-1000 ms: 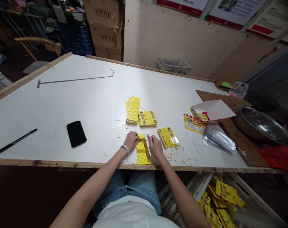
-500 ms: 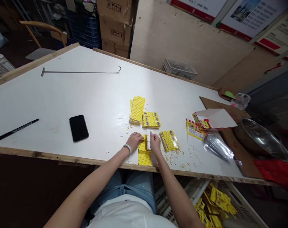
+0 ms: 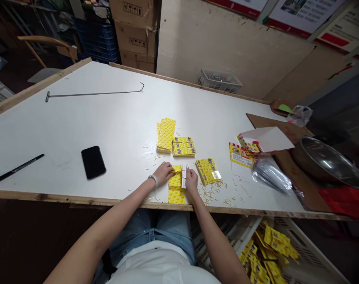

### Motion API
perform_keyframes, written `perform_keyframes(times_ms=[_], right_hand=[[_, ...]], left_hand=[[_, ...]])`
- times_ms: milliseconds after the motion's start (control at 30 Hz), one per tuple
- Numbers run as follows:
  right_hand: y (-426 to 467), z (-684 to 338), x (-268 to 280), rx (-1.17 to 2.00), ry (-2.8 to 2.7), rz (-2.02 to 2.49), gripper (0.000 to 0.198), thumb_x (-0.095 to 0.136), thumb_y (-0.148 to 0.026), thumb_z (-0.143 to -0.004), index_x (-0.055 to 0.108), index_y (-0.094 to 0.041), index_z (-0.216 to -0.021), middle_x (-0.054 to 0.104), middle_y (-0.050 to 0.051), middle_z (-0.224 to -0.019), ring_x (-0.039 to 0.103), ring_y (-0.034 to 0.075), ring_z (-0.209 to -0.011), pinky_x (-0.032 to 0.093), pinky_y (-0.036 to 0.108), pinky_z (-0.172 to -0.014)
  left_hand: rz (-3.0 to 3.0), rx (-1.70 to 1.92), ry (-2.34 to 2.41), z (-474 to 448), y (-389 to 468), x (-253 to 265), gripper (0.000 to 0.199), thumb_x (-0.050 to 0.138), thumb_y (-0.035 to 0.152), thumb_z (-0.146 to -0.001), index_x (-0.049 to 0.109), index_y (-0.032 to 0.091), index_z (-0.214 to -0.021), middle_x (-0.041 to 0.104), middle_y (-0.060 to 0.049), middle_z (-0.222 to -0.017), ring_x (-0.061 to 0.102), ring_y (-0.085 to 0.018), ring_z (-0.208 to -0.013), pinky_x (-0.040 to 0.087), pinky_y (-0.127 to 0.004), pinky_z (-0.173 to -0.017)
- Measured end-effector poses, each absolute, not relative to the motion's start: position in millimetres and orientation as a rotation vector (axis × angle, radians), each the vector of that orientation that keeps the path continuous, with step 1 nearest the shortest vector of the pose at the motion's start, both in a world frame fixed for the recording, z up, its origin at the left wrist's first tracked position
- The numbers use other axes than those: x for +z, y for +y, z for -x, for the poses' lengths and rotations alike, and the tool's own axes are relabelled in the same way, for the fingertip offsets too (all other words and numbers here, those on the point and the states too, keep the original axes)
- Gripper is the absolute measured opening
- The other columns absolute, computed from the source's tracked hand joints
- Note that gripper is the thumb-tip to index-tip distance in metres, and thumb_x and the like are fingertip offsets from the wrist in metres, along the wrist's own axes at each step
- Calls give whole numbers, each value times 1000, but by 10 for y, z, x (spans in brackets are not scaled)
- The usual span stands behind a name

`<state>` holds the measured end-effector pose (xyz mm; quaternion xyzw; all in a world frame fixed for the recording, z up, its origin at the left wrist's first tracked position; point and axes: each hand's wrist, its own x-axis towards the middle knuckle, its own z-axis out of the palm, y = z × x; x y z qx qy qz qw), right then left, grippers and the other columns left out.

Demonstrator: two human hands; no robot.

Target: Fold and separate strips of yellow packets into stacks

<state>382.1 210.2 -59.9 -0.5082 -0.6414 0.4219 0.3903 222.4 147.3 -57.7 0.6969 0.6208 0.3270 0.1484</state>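
At the far left of the frame a black pen [image 3: 17, 169] lies on the white surface [image 3: 114, 118], with a black phone [image 3: 93, 161] to its right; near the lower middle the left hand [image 3: 164, 172] presses its fingers on the left edge of a yellow patterned packet [image 3: 176, 185] lying at the near edge. Just right of it the right hand [image 3: 191, 179] holds a small white strip [image 3: 184, 176] in a narrow grip at the packet's right edge; further right lies a stack of yellow packets [image 3: 208, 170], then a steel bowl [image 3: 327, 161] at the far right.
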Motion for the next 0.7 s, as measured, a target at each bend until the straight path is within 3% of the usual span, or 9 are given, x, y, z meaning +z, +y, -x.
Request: perform_keyframes(times_ms=[200,300,433,633,700], right_hand=[[2111,-3837,-629,1146,-1577,1252,45,42,-58,-82,37,-20,-59,35,-6,-53,31,10,-53,28,22,-49],[2108,-3835,-623,1156,-1564,1247,44,43,-58,-82,36,-21,-59,33,-6,-53,31,10,-53,27,23,-49],[2104,-3834,-605,1144,-1563,1243,44,44,-57,-82,36,-21,-59,35,-6,-54,32,10,-54,27,23,-50],[2105,-3840,-615,1138,-1560,1240,44,43,-57,-82,35,-21,-59,34,-6,-53,32,10,-53,26,23,-50],[2108,-3841,-623,1152,-1556,1238,44,43,-58,-81,36,-21,-59,35,-6,-53,32,10,-53,26,23,-49]], left_hand=[[-2003,876,1778,-2211,1494,-541,28,59,37,-82,65,20,-103,56,-7,-93,47,-22,-87,43,-37,-80],[-2012,852,1758,-2194,1546,-561,18,56,33,-84,68,20,-87,57,-6,-87,48,-19,-84,43,-33,-77],[-2017,869,1770,-2160,1592,-578,21,58,33,-83,63,17,-70,56,-5,-80,49,-18,-79,44,-32,-75],[-1974,1092,1948,-2238,1294,-420,29,55,35,-84,54,16,-105,48,-12,-113,47,-23,-105,43,-40,-91],[-2076,1077,1871,-2325,1157,-378,28,53,32,-85,53,17,-108,49,-11,-114,46,-24,-109,41,-40,-95]])
